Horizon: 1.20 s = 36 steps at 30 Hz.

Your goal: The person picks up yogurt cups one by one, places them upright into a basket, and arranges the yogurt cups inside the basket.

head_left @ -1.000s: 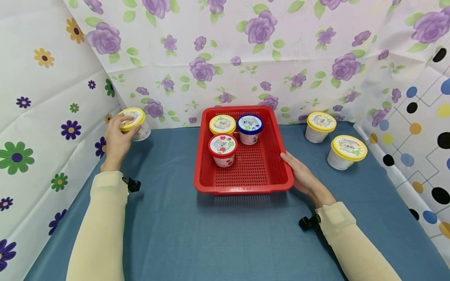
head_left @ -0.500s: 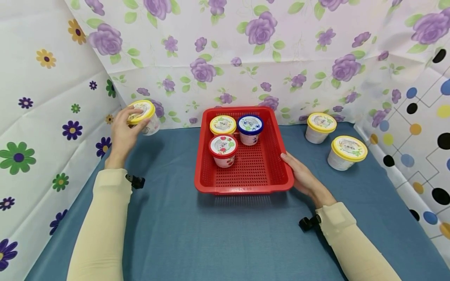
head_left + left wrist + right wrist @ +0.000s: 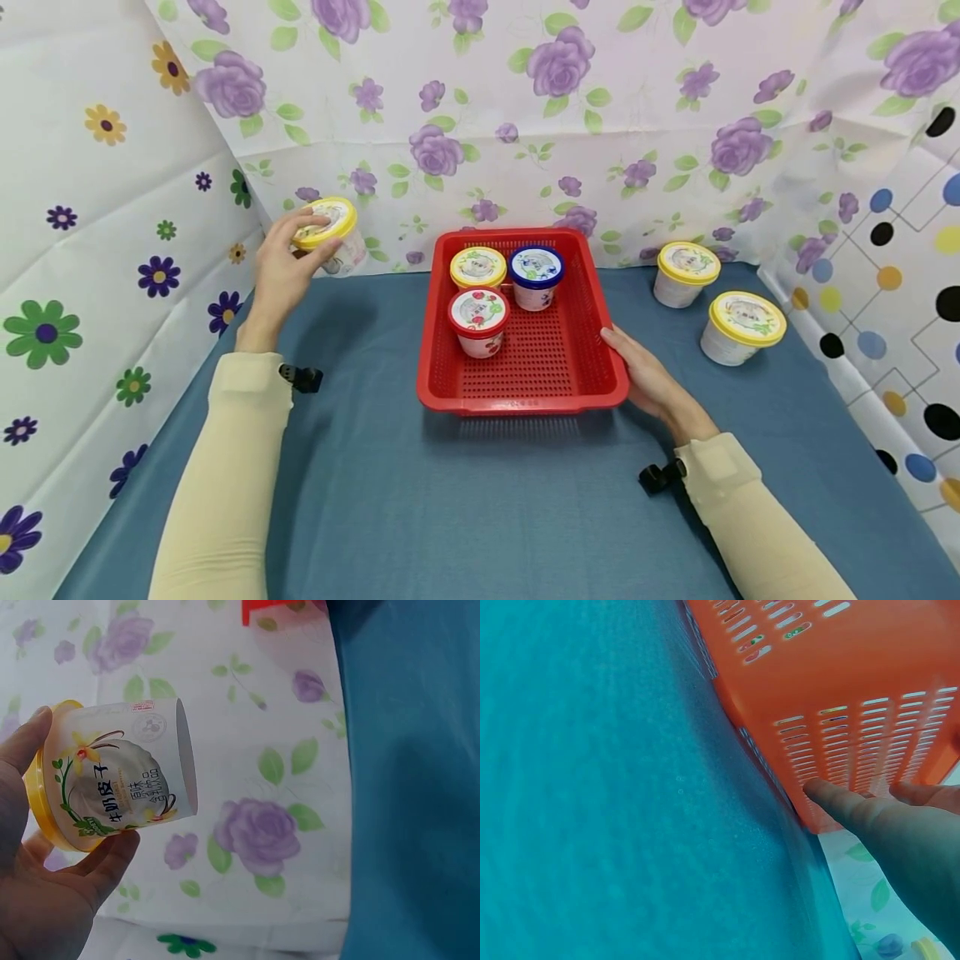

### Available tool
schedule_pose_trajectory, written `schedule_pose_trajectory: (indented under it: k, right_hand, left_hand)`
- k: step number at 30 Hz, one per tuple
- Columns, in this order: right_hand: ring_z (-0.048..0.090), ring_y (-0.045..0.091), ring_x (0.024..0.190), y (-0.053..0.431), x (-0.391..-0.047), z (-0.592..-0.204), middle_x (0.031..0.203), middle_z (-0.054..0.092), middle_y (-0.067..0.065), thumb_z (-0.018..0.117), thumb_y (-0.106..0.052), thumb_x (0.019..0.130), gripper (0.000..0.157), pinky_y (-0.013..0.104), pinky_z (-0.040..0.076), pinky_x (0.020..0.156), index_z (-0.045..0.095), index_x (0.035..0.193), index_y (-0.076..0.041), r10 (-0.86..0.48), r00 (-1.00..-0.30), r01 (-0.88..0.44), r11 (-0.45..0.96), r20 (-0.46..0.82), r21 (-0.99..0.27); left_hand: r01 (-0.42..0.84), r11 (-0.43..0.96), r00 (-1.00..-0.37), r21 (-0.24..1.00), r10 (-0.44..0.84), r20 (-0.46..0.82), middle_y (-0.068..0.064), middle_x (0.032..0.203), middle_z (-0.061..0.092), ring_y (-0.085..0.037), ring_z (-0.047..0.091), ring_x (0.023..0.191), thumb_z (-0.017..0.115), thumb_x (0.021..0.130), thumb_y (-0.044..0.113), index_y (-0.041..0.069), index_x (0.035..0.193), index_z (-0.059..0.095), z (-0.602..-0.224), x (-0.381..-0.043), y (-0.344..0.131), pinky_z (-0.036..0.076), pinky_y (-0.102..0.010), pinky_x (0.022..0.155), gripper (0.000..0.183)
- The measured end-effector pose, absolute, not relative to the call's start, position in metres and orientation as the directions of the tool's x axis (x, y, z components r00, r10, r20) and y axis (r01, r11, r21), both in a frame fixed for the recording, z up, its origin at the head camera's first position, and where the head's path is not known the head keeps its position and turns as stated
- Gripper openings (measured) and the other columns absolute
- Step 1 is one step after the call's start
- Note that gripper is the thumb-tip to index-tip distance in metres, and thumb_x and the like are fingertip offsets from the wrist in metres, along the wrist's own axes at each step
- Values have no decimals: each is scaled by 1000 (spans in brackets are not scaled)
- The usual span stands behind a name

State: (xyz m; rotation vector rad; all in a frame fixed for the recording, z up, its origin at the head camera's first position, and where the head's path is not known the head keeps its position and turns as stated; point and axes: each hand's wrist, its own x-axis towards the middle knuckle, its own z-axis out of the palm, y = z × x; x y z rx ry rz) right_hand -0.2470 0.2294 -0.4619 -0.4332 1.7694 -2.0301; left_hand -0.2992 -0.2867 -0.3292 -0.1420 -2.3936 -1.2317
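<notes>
In the head view my left hand [image 3: 281, 271] grips a yellow-lidded paper cup [image 3: 347, 252] by its lid, raised above the table at the left. The left wrist view shows the printed side of this cup [image 3: 124, 769], with thumb and fingers around the lid's edge. My right hand [image 3: 651, 379] holds the right side of a red plastic basket [image 3: 517, 406], thumb at the rim. In the right wrist view, its fingers [image 3: 840, 801] lie against the slotted outer wall. Inside the basket stand a yellow-lidded cup [image 3: 478, 267], a blue-lidded cup [image 3: 536, 275] and a red-lidded cup [image 3: 478, 321].
Two more yellow-lidded cups stand right of the basket, a rear cup [image 3: 682, 275] and a nearer cup [image 3: 742, 327]. Blue cloth [image 3: 450, 508] covers the table. A flowered sheet [image 3: 510, 100] hangs behind, with patterned sheets on both sides.
My left hand has lifted the yellow-lidded cup from the table and carried it up and to the right. The right hand and the basket have stayed in place.
</notes>
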Motion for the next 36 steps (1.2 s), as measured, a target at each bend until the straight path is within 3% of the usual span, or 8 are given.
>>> schedule_pose_trajectory:
  k: [19,26,36]
  right_hand:
    - [63,26,117,230,-247,-462,149,38,33,35,-45,114,63,35,58,90,16,167,-19,-504,-863,92,-116,-22,-989]
    - [64,24,115,230,-246,-464,148,38,34,35,-45,114,63,35,58,90,16,167,-18,-504,-863,91,-116,-20,-989]
    - [66,25,112,230,-246,-463,145,40,35,34,-43,114,62,35,59,88,16,167,-15,-512,-859,87,-119,-14,-989]
  left_hand:
    - [439,541,-850,717,-7,526,-3,156,47,-22,45,141,76,97,31,9,135,67,-309,-301,-246,48,-44,110,45]
    - [490,510,-832,707,31,554,-3,155,48,-22,49,137,78,96,25,9,134,68,-304,-304,-232,51,-37,105,43]
    - [490,480,-840,728,34,542,-6,156,47,-22,47,139,76,97,19,6,135,66,-297,-306,-213,52,-35,103,41]
